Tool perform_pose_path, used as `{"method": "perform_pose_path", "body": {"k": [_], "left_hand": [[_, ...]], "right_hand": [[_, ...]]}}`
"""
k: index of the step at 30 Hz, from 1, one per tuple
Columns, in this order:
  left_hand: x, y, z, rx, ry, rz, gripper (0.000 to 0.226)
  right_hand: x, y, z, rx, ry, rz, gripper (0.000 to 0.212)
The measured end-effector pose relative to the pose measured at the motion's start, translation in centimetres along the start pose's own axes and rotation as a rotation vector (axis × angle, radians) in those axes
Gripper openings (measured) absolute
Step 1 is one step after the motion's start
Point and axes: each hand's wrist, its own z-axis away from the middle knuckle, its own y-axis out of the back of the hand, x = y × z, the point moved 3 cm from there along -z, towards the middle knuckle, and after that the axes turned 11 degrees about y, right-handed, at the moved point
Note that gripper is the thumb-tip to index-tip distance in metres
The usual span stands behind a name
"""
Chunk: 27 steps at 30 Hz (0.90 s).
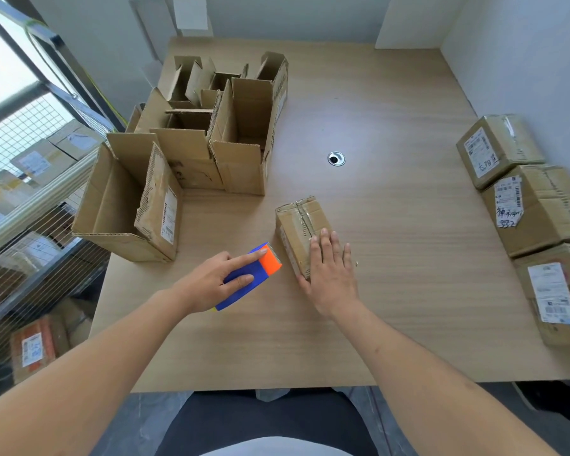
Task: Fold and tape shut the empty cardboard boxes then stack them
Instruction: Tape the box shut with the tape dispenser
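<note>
Two hands mid-table: left hand (211,284) gripping tape dispenser (249,278), right hand (331,274) flat on taped box (301,225).

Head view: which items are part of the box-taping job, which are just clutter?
Job:
- small closed box, right hand flat on it
- tape dispenser, held by left hand
- open boxes
- taped boxes at right

Lying about:
- cable grommet in table
- parcels behind wire mesh
</note>
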Motion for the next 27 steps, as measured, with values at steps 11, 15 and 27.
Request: {"method": "perform_pose_path", "body": {"k": [11,15,27], "left_hand": [[-0.3,4.9,1.8,0.114,-0.101,0.031,0.054],[-0.7,5.9,2.3,0.126,-0.112,0.027,0.056],[-0.7,6.0,2.7,0.081,-0.170,-0.019,0.068]], "right_hand": [[0.8,2.9,0.0,0.048,0.301,0.057,0.106],[0.8,2.3,0.3,0.234,0.365,0.068,0.080],[-3.5,2.3,-1.2,0.107,0.137,-0.031,0.076]]}}
